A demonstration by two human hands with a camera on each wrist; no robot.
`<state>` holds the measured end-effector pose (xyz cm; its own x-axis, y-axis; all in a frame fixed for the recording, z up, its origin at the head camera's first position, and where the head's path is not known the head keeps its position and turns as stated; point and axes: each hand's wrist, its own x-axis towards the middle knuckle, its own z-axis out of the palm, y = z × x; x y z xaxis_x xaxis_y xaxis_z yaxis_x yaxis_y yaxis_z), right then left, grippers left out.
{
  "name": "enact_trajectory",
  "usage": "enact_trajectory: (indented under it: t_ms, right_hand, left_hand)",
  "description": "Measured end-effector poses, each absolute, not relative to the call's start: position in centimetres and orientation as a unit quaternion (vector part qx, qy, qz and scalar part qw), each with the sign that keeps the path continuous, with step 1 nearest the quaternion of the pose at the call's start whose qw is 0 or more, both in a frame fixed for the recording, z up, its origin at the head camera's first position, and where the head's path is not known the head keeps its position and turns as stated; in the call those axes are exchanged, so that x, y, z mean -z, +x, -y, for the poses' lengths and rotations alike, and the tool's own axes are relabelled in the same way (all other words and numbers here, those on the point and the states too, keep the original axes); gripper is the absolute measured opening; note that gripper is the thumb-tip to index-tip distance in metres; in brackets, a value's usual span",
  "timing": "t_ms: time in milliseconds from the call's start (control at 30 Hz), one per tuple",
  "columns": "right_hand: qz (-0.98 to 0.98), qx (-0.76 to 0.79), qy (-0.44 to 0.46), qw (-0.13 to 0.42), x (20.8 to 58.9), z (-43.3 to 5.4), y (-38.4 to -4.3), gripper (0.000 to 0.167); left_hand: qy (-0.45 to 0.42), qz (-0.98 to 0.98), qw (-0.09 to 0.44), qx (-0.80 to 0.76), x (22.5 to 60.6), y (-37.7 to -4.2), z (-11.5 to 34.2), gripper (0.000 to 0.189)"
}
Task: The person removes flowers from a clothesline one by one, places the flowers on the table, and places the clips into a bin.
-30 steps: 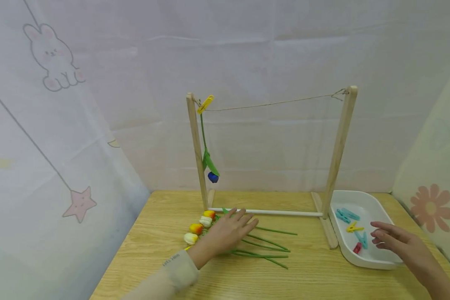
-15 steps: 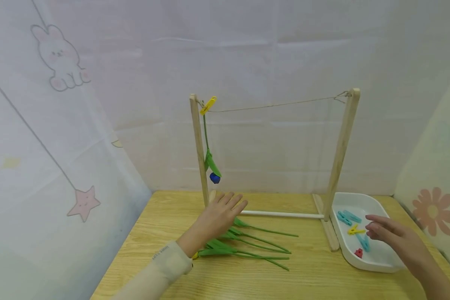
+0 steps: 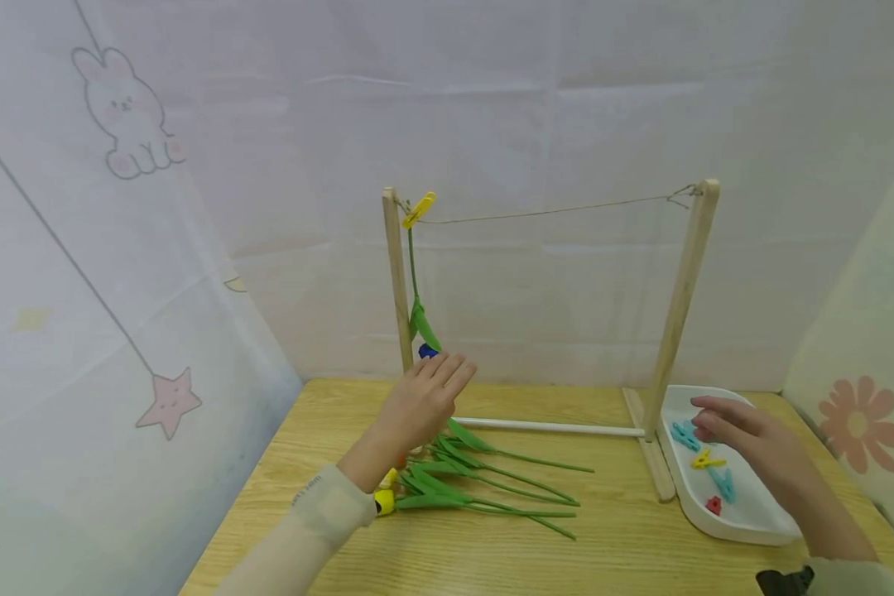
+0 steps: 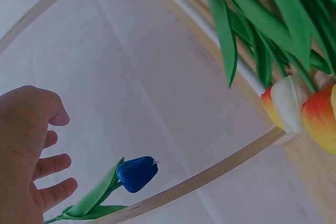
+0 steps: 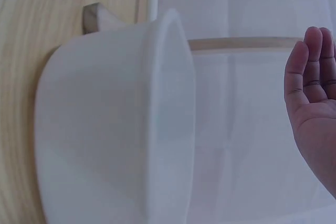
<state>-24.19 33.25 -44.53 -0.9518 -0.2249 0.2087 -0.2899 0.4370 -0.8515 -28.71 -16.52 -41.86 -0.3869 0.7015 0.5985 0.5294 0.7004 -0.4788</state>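
Observation:
My left hand point(image 3: 415, 406) is raised over the flower heads of several artificial tulips point(image 3: 447, 488) lying on the table, and it holds nothing. A blue tulip point(image 3: 428, 351) hangs head down from a yellow clothespin point(image 3: 419, 210) on the string point(image 3: 536, 213). In the head view my left fingers overlap the lower part of that bloom; the left wrist view shows the hand apart from the blue tulip point(image 4: 137, 174). Over a white tray point(image 3: 771, 530) my right hand point(image 3: 752, 447) hovers with nothing in it. Blue clothespins point(image 3: 724, 484), a yellow clothespin point(image 3: 708, 459) and a red clothespin point(image 3: 713, 505) lie inside.
A wooden frame with a left post point(image 3: 397, 281) and a right post point(image 3: 681, 306) carries the string. A white bar point(image 3: 551, 426) joins the posts low down. The tray stands against the frame's right foot point(image 3: 657, 472). Printed cloth point(image 3: 551, 314) hangs behind.
My left hand has lifted off the tulips on the table and moved up toward the hanging blue tulip. My right hand has shifted slightly left and up over the tray.

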Motion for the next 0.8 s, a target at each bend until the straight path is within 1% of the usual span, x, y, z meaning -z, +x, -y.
enact_trajectory:
  t_ms: [233,333,467,567,800]
  right_hand:
    - [0.836,-0.520,0.169,0.041,43.1,-31.3,-25.1,0.037]
    - [0.833,-0.523,0.173,0.043,42.4,-30.5,-25.4,0.039]
    - [0.830,-0.523,0.186,0.052,41.6,-29.5,-25.9,0.042]
    - [0.826,-0.524,0.200,0.062,40.9,-28.8,-26.2,0.041]
    - [0.820,-0.526,0.212,0.081,39.2,-27.4,-26.7,0.037]
  left_hand:
    - [-0.355,0.828,0.430,-0.067,40.4,-29.2,16.6,0.052]
    - [-0.340,0.840,0.420,-0.040,39.7,-29.2,16.7,0.053]
    - [-0.314,0.858,0.406,0.010,39.0,-29.0,16.8,0.059]
    - [-0.301,0.863,0.404,0.041,38.3,-28.9,16.8,0.062]
    - [-0.282,0.871,0.388,0.110,36.8,-29.0,16.9,0.063]
